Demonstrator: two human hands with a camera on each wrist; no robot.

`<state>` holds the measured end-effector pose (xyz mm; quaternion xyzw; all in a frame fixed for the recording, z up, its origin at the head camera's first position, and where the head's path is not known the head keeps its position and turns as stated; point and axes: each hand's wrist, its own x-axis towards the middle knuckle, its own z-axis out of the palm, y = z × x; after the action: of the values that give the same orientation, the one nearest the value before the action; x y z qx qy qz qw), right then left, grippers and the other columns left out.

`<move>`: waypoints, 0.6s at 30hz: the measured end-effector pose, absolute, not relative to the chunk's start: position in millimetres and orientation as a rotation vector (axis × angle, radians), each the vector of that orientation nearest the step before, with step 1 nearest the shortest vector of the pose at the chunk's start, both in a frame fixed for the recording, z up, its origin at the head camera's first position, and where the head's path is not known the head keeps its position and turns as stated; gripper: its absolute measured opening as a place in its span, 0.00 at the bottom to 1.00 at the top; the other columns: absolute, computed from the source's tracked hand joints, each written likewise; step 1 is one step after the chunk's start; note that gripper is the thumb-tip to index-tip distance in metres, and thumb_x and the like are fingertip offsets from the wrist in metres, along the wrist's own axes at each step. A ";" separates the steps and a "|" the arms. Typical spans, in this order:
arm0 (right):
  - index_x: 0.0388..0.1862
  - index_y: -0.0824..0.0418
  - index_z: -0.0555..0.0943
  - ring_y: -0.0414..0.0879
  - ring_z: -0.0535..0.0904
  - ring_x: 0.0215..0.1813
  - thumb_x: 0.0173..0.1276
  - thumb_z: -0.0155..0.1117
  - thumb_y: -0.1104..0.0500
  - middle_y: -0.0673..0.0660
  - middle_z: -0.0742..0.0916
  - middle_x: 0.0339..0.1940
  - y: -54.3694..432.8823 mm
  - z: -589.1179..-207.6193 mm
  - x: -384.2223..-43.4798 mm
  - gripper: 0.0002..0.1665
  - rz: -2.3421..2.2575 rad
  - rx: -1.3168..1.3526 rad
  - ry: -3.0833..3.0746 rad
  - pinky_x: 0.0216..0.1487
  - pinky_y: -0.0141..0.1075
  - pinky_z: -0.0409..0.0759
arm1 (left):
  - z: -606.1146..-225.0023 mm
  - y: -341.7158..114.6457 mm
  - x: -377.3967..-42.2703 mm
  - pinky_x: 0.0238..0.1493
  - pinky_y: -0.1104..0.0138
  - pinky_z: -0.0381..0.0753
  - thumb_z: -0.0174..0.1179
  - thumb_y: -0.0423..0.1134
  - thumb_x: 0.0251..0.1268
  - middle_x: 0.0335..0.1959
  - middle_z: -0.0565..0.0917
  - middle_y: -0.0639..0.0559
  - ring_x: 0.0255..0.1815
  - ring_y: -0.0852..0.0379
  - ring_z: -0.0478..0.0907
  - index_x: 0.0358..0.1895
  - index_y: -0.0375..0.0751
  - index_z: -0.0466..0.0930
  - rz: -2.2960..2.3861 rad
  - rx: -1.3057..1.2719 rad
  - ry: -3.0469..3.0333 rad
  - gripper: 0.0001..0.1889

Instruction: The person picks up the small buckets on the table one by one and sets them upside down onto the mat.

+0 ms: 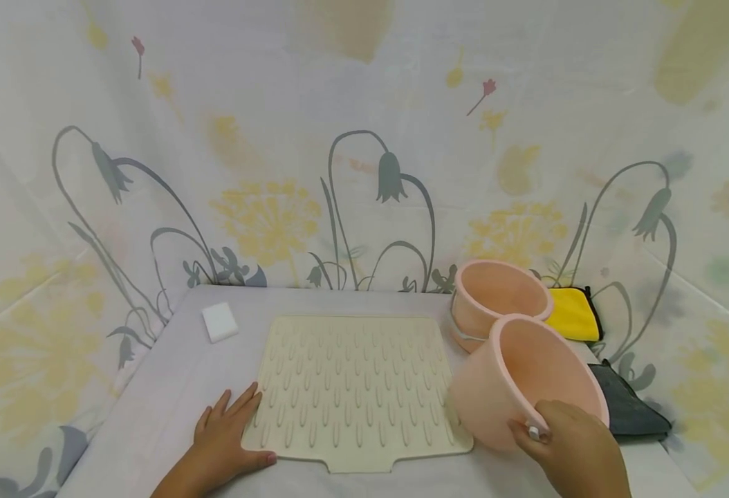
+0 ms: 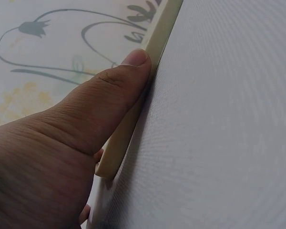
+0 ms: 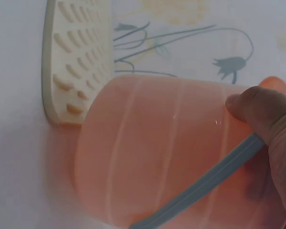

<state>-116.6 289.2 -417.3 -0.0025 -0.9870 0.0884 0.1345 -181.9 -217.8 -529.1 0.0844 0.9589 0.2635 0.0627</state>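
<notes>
A cream board (image 1: 358, 387) with rows of raised oblong ridges and a tab at its front edge lies flat on the table. My left hand (image 1: 221, 436) rests at its front left corner, fingers spread along the side, and the thumb (image 2: 119, 83) lies along the board's edge in the left wrist view. To the right, a pink bucket (image 1: 483, 401) tilts with its mouth toward my right hand (image 1: 579, 443), which grips the rim. The bucket's grey handle (image 3: 205, 183) hangs across its side in the right wrist view. The bucket's base is close to the board's right edge.
Behind the tilted bucket stands a second pink bucket (image 1: 470, 311). A yellow cloth item (image 1: 573, 315) and a dark grey one (image 1: 632, 408) lie at the right edge. At the back left sits a white sponge-like block (image 1: 220, 322). A flower-printed curtain (image 1: 364, 104) surrounds the table.
</notes>
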 end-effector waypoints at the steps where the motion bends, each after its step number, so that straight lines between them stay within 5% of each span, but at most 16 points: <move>1: 0.22 0.50 0.71 0.42 0.66 0.25 0.67 0.74 0.39 0.46 0.70 0.19 287.0 -418.1 -117.3 0.26 0.267 -0.005 -2.849 0.28 0.37 0.65 | -529.0 -218.3 -182.1 0.70 0.23 0.40 0.78 0.72 0.36 0.84 0.59 0.39 0.80 0.17 0.45 0.79 0.38 0.65 0.798 0.255 2.898 0.65; 18: 0.24 0.55 0.74 0.42 0.69 0.27 0.66 0.75 0.39 0.49 0.74 0.22 254.6 -426.9 -126.5 0.27 0.553 -0.116 -2.823 0.29 0.34 0.70 | -528.7 -218.8 -181.0 0.70 0.24 0.40 0.79 0.71 0.37 0.84 0.59 0.40 0.81 0.17 0.45 0.79 0.38 0.66 0.813 0.255 2.900 0.65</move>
<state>-126.5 254.6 -426.9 -0.0399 -0.9721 0.1905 0.1312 -181.0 -218.8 -528.7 0.0844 0.9577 0.2684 0.0597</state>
